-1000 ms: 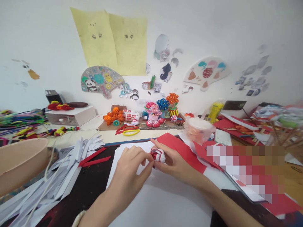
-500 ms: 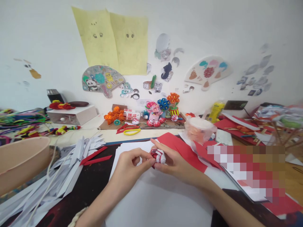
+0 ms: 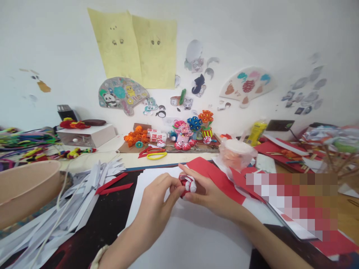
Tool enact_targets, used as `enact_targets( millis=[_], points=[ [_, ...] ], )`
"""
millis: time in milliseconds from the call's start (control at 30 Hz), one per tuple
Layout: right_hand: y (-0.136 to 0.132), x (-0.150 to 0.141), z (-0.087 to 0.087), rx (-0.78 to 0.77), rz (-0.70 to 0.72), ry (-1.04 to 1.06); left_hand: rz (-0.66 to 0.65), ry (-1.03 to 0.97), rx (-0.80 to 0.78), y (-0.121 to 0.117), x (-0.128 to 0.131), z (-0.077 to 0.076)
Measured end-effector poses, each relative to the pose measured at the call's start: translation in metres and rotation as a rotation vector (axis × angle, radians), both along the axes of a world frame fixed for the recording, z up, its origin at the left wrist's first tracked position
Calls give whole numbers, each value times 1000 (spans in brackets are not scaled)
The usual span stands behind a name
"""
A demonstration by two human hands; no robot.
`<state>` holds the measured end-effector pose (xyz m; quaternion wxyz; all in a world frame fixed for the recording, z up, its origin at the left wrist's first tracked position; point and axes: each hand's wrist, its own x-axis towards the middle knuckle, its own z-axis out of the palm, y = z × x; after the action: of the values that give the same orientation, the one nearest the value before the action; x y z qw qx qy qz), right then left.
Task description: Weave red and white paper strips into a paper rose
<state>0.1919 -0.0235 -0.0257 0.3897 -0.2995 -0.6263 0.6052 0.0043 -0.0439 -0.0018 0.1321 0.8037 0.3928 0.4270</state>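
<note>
A small ball woven from red and white paper strips (image 3: 190, 185) is between my two hands, above a stack of white paper (image 3: 185, 231). My right hand (image 3: 203, 192) closes around its right side, thumb below and fingers above. On the ball's left side, my left hand (image 3: 168, 188) pinches at the red part with thumb and index finger. The fingertips hide exactly what the pinch holds. Red paper sheets (image 3: 215, 177) lie just beyond my right hand.
White paper strips (image 3: 75, 209) are heaped at left beside a beige basin (image 3: 28, 183). Two red strips (image 3: 116, 189) lie near them. Yellow-handled scissors (image 3: 157, 155), several finished balls and craft flowers (image 3: 206, 116) stand at the back. A lidded cup (image 3: 237, 151) sits to the right.
My left hand and wrist have turned and shifted slightly right, still at the ball's left side. The ball has turned a little in my right hand. The view has shifted slightly.
</note>
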Motion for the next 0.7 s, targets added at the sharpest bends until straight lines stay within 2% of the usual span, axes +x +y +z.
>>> enact_targets(
  millis=[167,300,400,533,700],
  points=[
    [1,-1,2,-19,23,18,28,12,29,-1,2,-2],
    [1,-1,5,-27,10,29,-15,-92,-64,2,-1,1],
    [1,0,7,-11,-1,41,10,-152,-89,4,-6,6],
    [1,1,8,6,15,52,3,-129,-11,4,-9,11],
    [1,3,10,62,-32,55,-105,-5,130,2,-10,11]
  ],
)
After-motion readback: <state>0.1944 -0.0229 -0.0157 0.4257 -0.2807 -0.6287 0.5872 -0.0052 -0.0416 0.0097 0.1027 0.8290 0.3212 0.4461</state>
